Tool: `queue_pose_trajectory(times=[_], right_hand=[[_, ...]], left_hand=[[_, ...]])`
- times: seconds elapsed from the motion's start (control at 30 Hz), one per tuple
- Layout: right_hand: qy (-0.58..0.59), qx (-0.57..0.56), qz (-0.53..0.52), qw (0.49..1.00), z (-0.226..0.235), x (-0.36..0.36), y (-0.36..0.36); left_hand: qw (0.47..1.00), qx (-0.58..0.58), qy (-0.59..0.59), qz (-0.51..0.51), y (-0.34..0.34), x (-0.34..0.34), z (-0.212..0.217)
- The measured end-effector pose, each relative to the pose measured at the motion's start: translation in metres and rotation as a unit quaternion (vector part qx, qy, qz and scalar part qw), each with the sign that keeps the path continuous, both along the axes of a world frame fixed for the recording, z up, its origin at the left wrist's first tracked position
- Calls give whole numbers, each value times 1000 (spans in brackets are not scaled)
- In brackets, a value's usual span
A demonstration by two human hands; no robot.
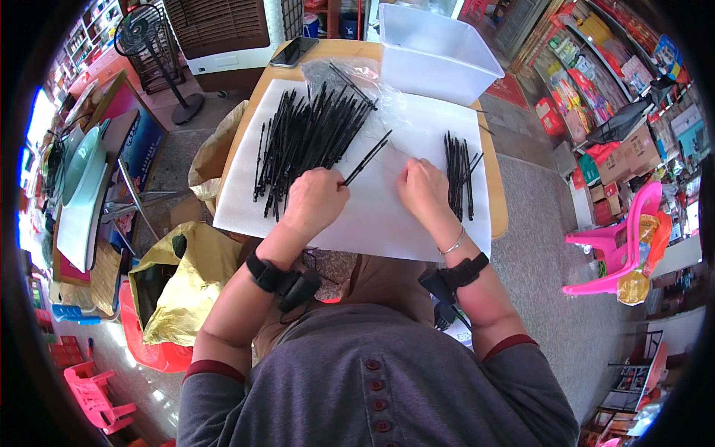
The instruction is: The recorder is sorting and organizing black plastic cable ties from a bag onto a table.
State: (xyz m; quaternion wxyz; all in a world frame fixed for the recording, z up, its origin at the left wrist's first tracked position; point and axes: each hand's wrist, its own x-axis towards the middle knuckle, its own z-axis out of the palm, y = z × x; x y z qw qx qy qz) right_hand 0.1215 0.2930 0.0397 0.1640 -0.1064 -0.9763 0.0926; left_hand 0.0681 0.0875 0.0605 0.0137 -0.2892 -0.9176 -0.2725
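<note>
Hands work over a white sheet [372, 216] spread across a round-cornered wooden desk [497, 201]. The left hand [314, 200] is curled into a loose fist, its fingers closed on one thin black stick [366, 158] that slants up and to the right from the knuckles. Just to the left of that hand, and above it, lies a big loose heap of black sticks [305, 138], fanned out over the sheet, with a crumpled clear plastic bag [357, 78] at its far end. The right hand [423, 190] rests knuckles-up on the sheet with its fingers bent under; whether it grips anything cannot be told. Just beside it on the right sits a small tidy row of black sticks [459, 173], lying roughly parallel. Both wrists carry black straps, and the right one also wears a thin bangle [452, 243]. At the far edge of the desk stands a white plastic tub [436, 56], and a dark phone [294, 52] lies near the far left corner. A yellow bag [182, 283] slumps on the floor to the left.
</note>
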Motion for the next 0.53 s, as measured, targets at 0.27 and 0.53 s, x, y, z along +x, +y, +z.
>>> queue_pose_trajectory(times=[0.27,0.53], right_hand=[[-5,-4,-17,1000,0,-13,7],[-55,-28,18,998,18,3,-10]], left_hand=[[991,92,21,91,-24,-8,18],[972,183,21,144,-52,-29,36]])
